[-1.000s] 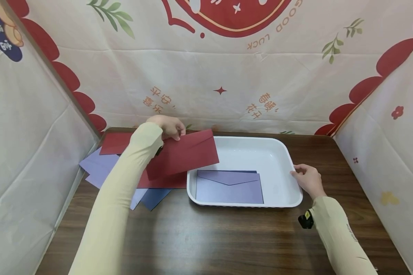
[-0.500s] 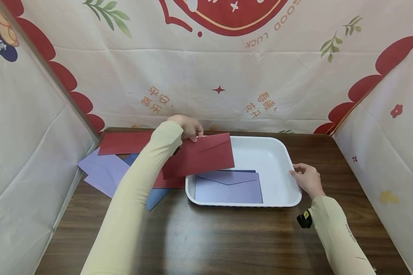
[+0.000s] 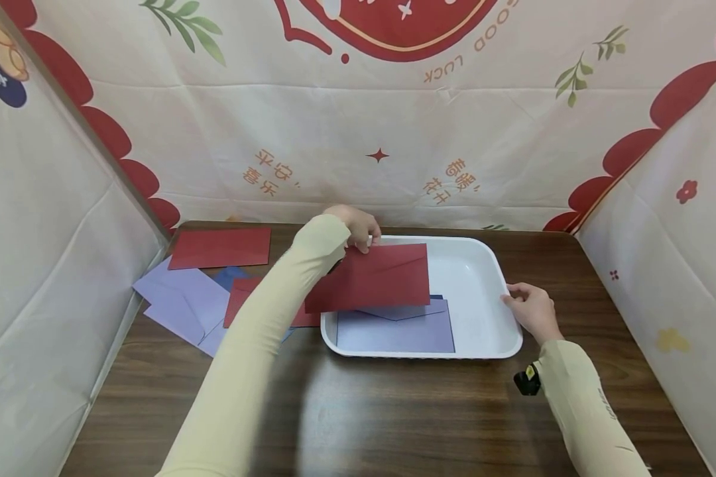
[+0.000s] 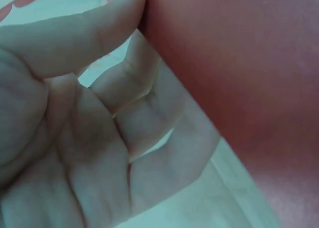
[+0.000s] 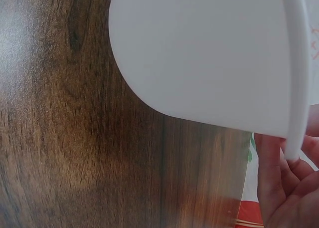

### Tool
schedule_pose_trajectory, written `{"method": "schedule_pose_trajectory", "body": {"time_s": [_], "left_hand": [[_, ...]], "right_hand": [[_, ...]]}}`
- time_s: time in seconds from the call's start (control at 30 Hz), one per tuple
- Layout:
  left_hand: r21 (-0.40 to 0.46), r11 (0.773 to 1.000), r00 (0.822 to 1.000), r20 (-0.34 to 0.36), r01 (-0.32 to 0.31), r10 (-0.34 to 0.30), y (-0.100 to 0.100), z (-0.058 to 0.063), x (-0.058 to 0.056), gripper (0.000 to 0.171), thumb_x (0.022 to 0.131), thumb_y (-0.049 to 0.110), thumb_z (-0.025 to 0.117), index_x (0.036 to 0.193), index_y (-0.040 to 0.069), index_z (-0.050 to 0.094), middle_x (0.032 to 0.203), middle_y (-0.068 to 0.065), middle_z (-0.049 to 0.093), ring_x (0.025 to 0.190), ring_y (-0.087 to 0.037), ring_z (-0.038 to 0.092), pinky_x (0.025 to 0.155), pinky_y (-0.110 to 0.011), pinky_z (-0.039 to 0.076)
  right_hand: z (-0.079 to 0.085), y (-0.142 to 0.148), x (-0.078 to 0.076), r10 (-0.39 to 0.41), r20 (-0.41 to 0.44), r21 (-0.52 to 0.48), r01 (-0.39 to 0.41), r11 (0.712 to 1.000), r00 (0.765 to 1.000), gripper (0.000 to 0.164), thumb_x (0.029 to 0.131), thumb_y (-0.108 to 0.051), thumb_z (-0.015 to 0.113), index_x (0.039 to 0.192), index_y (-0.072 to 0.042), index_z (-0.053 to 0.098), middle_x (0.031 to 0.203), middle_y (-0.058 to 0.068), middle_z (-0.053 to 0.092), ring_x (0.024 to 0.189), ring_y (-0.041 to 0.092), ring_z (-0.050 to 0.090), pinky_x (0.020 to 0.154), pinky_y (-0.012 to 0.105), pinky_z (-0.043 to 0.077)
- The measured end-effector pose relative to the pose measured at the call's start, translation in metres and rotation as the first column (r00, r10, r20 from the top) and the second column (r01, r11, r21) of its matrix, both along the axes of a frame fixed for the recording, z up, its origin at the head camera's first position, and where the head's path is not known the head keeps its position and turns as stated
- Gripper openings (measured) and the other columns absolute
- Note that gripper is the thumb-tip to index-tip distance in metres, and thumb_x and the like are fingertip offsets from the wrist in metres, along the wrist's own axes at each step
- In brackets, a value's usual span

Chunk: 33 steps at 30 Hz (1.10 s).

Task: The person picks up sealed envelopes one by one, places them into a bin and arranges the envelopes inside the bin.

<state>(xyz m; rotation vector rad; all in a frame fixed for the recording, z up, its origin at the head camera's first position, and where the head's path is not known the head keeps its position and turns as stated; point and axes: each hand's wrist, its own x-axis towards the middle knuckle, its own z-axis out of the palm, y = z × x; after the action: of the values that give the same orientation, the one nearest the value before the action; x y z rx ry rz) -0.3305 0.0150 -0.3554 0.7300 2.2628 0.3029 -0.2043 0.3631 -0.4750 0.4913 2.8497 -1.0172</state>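
Note:
Between thumb and fingers, my left hand (image 3: 358, 228) pinches the top edge of a red envelope (image 3: 372, 278). That envelope hangs over the left half of a white tray (image 3: 483, 318) and overlaps its left rim in the head view. Up close in the left wrist view, the thumb (image 4: 89, 38) lies on the red envelope (image 4: 239, 73) with the other fingers behind it. Inside the tray lies a lavender envelope (image 3: 394, 334), with a dark blue edge showing behind it. My right hand (image 3: 534, 308) grips the tray's right rim; the right wrist view shows fingers (image 5: 271, 173) around the rim.
Left of the tray, loose envelopes lie on the brown wooden table (image 3: 406, 417): a red envelope (image 3: 221, 248) at the back, lavender envelopes (image 3: 185, 298), a blue envelope (image 3: 229, 273) and another red one partly under my left arm. A printed cloth (image 3: 334, 119) rises behind the table.
My left hand has carried the red envelope to the right, further over the tray, and it now hangs more level. The right hand stays on the tray's rim.

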Motion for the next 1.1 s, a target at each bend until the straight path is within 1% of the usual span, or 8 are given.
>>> {"method": "schedule_pose_trajectory", "body": {"time_s": [0.17, 0.27, 0.33, 0.5, 0.7, 0.83, 0.9, 1.1], "left_hand": [[-0.034, 0.999, 0.999, -0.02, 0.027, -0.027, 0.016, -0.005, 0.003, 0.005, 0.09, 0.013, 0.056, 0.087, 0.016, 0.053, 0.075, 0.001, 0.041, 0.056, -0.011, 0.032, 0.052, -0.026, 0.033], [-0.024, 1.0, 1.0, 0.0, 0.014, -0.014, 0.023, -0.008, 0.006, 0.006, 0.089, 0.011, 0.055, 0.089, 0.017, 0.055, 0.082, 0.001, 0.043, 0.061, -0.012, 0.035, 0.054, -0.025, 0.035], [-0.023, 1.0, 1.0, 0.006, 0.008, -0.008, 0.026, -0.011, 0.008, 0.007, 0.089, 0.012, 0.055, 0.09, 0.018, 0.056, 0.082, 0.001, 0.043, 0.06, -0.012, 0.034, 0.054, -0.025, 0.034], [-0.034, 0.998, 0.999, -0.017, 0.043, -0.044, 0.033, -0.021, 0.008, 0.004, 0.089, 0.015, 0.056, 0.087, 0.019, 0.055, 0.073, 0.001, 0.041, 0.053, -0.01, 0.029, 0.052, -0.025, 0.032], [-0.015, 1.0, 1.0, 0.013, 0.017, -0.017, 0.039, -0.028, 0.009, 0.005, 0.091, 0.014, 0.053, 0.088, 0.017, 0.054, 0.074, 0.0, 0.039, 0.055, -0.011, 0.029, 0.052, -0.026, 0.031], [-0.002, 0.998, 0.998, 0.01, 0.061, -0.061, 0.046, -0.03, 0.011, 0.006, 0.091, 0.011, 0.051, 0.091, 0.016, 0.055, 0.074, 0.0, 0.04, 0.057, -0.011, 0.032, 0.053, -0.025, 0.031], [0.003, 0.998, 0.998, 0.009, 0.063, -0.063, 0.049, -0.032, 0.013, 0.007, 0.091, 0.011, 0.052, 0.092, 0.016, 0.056, 0.076, 0.0, 0.042, 0.059, -0.011, 0.034, 0.054, -0.025, 0.032], [-0.026, 0.995, 0.995, -0.015, 0.101, -0.101, 0.056, -0.042, 0.017, 0.004, 0.089, 0.011, 0.055, 0.091, 0.014, 0.055, 0.084, 0.0, 0.044, 0.068, -0.013, 0.04, 0.058, -0.025, 0.038]], "right_hand": [[-0.003, 0.002, 0.0, -0.008, 0.003, -0.002, 0.008, 1.0, 1.0, 0.04, 0.09, -0.02, 0.055, 0.121, 0.004, 0.052, 0.086, 0.016, 0.052, 0.07, 0.024, 0.049, 0.053, 0.028, 0.042], [-0.004, 0.002, 0.001, -0.014, 0.006, -0.003, 0.014, 1.0, 1.0, 0.04, 0.09, -0.019, 0.055, 0.122, 0.004, 0.052, 0.088, 0.017, 0.053, 0.071, 0.024, 0.049, 0.054, 0.027, 0.042], [-0.005, 0.002, 0.001, -0.016, 0.007, -0.004, 0.016, 1.0, 1.0, 0.04, 0.09, -0.019, 0.055, 0.122, 0.004, 0.052, 0.088, 0.017, 0.053, 0.071, 0.024, 0.049, 0.054, 0.027, 0.042], [-0.004, 0.0, 0.0, -0.014, 0.004, -0.01, 0.015, 1.0, 1.0, 0.04, 0.09, -0.02, 0.054, 0.121, 0.004, 0.052, 0.089, 0.017, 0.053, 0.072, 0.024, 0.049, 0.055, 0.027, 0.043], [-0.003, -0.002, -0.001, -0.009, 0.003, -0.025, 0.009, 1.0, 1.0, 0.039, 0.09, -0.02, 0.055, 0.12, 0.004, 0.052, 0.088, 0.016, 0.054, 0.071, 0.024, 0.05, 0.055, 0.028, 0.043], [-0.002, -0.002, 0.0, -0.005, -0.007, -0.023, 0.004, 1.0, 1.0, 0.038, 0.09, -0.02, 0.055, 0.12, 0.004, 0.053, 0.085, 0.015, 0.053, 0.071, 0.023, 0.049, 0.054, 0.028, 0.042], [-0.002, -0.001, 0.0, -0.003, -0.009, -0.018, 0.002, 1.0, 1.0, 0.038, 0.09, -0.02, 0.055, 0.12, 0.004, 0.053, 0.084, 0.014, 0.053, 0.071, 0.024, 0.049, 0.054, 0.028, 0.042], [-0.003, 0.002, 0.0, -0.001, -0.006, -0.004, 0.0, 1.0, 1.0, 0.039, 0.09, -0.02, 0.055, 0.12, 0.004, 0.053, 0.084, 0.015, 0.053, 0.071, 0.024, 0.048, 0.054, 0.028, 0.041]]}}
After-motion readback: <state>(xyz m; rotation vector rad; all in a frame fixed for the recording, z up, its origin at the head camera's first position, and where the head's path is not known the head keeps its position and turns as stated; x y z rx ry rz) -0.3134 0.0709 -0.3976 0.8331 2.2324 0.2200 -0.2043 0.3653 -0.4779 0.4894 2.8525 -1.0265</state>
